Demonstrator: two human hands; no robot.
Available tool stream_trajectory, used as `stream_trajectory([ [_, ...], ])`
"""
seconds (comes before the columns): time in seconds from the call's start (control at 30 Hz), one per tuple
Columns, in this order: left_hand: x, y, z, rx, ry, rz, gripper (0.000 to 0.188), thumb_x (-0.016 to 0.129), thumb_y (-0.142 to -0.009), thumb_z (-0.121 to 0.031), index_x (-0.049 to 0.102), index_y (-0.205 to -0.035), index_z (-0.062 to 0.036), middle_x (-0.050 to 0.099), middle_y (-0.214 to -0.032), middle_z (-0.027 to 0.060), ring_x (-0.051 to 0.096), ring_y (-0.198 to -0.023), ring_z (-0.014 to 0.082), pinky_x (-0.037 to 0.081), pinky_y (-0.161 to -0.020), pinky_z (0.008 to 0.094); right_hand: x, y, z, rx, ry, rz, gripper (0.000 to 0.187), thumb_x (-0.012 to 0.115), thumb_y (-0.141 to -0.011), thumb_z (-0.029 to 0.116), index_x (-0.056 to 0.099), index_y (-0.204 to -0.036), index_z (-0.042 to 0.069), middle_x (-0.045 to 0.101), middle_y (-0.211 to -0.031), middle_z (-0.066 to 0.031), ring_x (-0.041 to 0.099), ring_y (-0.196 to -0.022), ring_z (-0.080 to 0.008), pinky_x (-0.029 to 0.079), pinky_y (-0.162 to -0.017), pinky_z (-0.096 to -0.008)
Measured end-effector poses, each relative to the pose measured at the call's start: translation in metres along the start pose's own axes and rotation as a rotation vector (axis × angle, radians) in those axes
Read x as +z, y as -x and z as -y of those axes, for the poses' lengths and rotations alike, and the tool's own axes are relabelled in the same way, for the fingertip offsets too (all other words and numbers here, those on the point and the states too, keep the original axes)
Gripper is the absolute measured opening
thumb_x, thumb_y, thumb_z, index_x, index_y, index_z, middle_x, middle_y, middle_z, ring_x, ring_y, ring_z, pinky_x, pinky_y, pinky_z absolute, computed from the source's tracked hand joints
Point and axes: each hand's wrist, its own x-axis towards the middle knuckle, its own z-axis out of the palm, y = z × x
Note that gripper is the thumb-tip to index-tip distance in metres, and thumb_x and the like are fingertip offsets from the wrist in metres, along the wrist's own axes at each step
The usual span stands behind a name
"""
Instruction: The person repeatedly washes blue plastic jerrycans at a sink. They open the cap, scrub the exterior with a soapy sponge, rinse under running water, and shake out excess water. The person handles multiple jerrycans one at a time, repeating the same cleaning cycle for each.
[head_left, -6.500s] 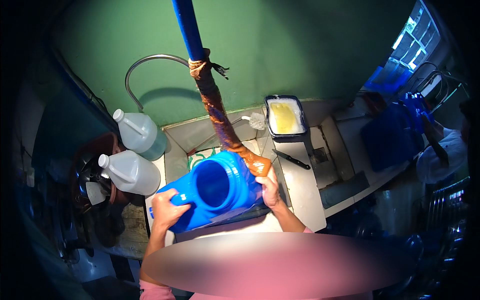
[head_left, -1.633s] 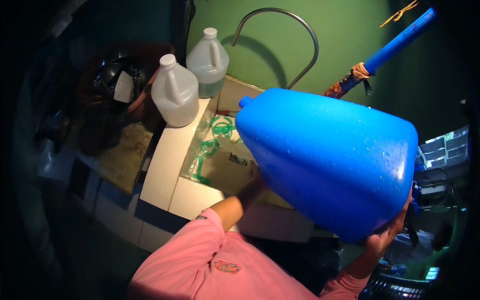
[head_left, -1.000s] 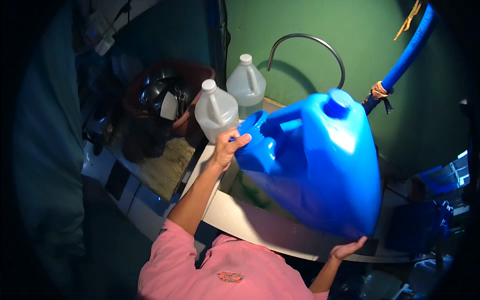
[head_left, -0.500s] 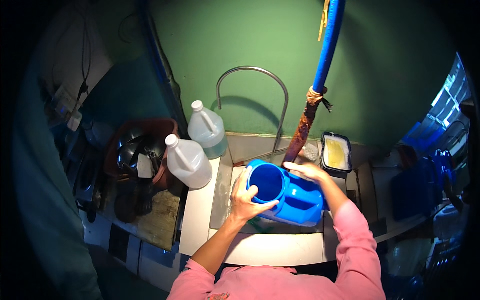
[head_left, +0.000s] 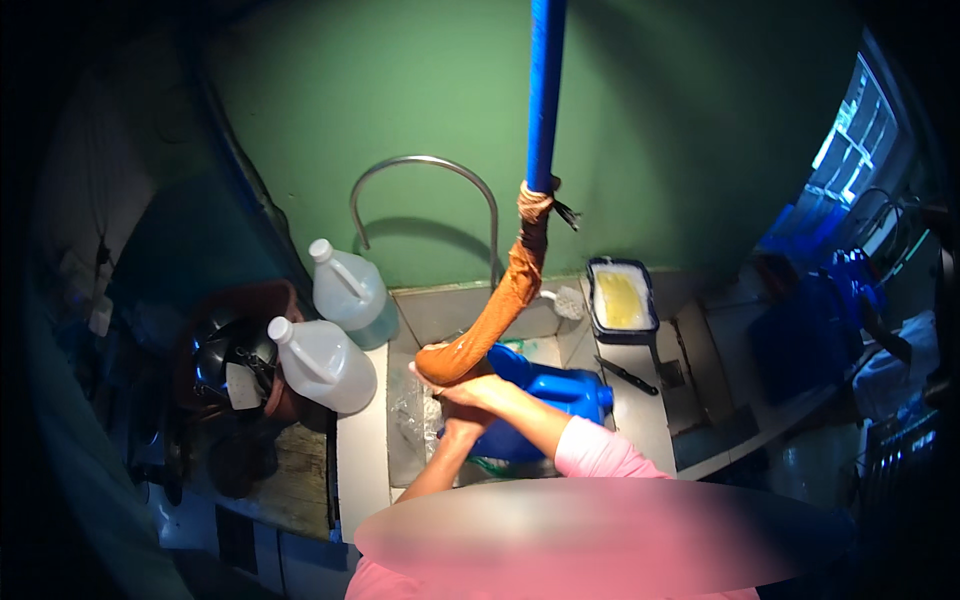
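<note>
An orange-brown cloth sleeve (head_left: 500, 315) hangs from a blue pipe (head_left: 545, 95), tied on with cord, and its lower end bends left over the sink (head_left: 405, 405). Beneath that end, my right hand (head_left: 462, 388) holds the sleeve; the cloth covers part of its fingers. My left hand (head_left: 464, 422) is just under my right one, with its fingers hidden. A blue plastic jug (head_left: 560, 390) with a moulded handle lies in the sink, partly behind my hands and right forearm.
Two white jugs, a front one (head_left: 325, 370) and a rear one (head_left: 350, 295), stand left of the sink. A curved metal faucet (head_left: 425, 160) rises behind. On the right ledge are a black tub (head_left: 625, 328) with a yellow sponge and a black-handled knife (head_left: 630, 375). A reddish basin (head_left: 285, 300) holds dark pots.
Both hands have left the blue jug's mouth and come together under the cloth sleeve. The sleeve's lower end has swung left. The whole view has shifted, and the knife now shows.
</note>
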Motion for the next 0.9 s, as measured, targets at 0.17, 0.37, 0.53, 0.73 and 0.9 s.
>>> stream_trajectory([
  [0.17, -0.015, 0.005, 0.009, -0.284, 0.642, -0.333, 0.044, 0.076, -0.083, -0.032, 0.057, -0.113, -0.0054, 0.051, -0.146, 0.0214, 0.065, -0.11, 0.0355, 0.054, -0.09, 0.0424, -0.027, 0.079, 0.04, 0.138, 0.467, -0.073, 0.061, 0.061, -0.088, 0.065, 0.058, -0.121, 0.014, 0.067, -0.117, -0.0131, 0.065, -0.112, -0.0304, 0.05, -0.096, -0.0419],
  [0.37, -0.069, 0.004, 0.001, -0.159, 0.329, -0.477, 0.06, 0.099, -0.052, -0.031, 0.046, -0.059, -0.0032, 0.05, -0.143, 0.0304, 0.062, -0.117, 0.0409, 0.054, -0.091, 0.0443, -0.112, 0.135, 0.034, 0.318, 0.744, -0.51, 0.038, 0.075, -0.083, 0.045, 0.074, -0.097, 0.009, 0.073, -0.092, -0.0179, 0.069, -0.087, -0.0375, 0.054, -0.076, -0.0462],
  [0.53, -0.092, 0.014, -0.005, -0.054, 0.278, -0.524, 0.061, 0.099, -0.053, -0.033, 0.045, -0.058, -0.0044, 0.052, -0.14, 0.0324, 0.06, -0.119, 0.0413, 0.054, -0.092, 0.0456, -0.158, 0.12, -0.005, 0.344, 0.929, -0.508, 0.05, 0.074, -0.082, 0.043, 0.066, -0.111, 0.003, 0.071, -0.102, -0.0208, 0.067, -0.095, -0.0411, 0.051, -0.085, -0.0517],
  [0.73, -0.091, 0.02, -0.025, 0.198, 0.249, -0.432, 0.061, 0.099, -0.053, -0.037, 0.05, -0.06, -0.0014, 0.053, -0.139, 0.0306, 0.063, -0.117, 0.0382, 0.055, -0.093, 0.0435, -0.14, 0.034, -0.041, 0.603, -0.214, 0.137, 0.08, 0.064, -0.086, 0.068, 0.062, -0.133, 0.003, 0.067, -0.126, -0.0131, 0.064, -0.111, -0.0233, 0.051, -0.096, -0.0368],
  [0.9, -0.07, 0.011, -0.031, 0.193, 0.289, -0.33, 0.061, 0.098, -0.052, -0.04, 0.052, -0.06, -0.0015, 0.059, -0.126, 0.029, 0.064, -0.108, 0.0387, 0.056, -0.085, 0.0438, -0.072, -0.013, -0.01, 0.121, -0.318, -0.151, 0.055, 0.091, -0.072, 0.043, 0.063, -0.108, 0.011, 0.064, -0.095, -0.0039, 0.062, -0.09, -0.0156, 0.053, -0.076, -0.0322],
])
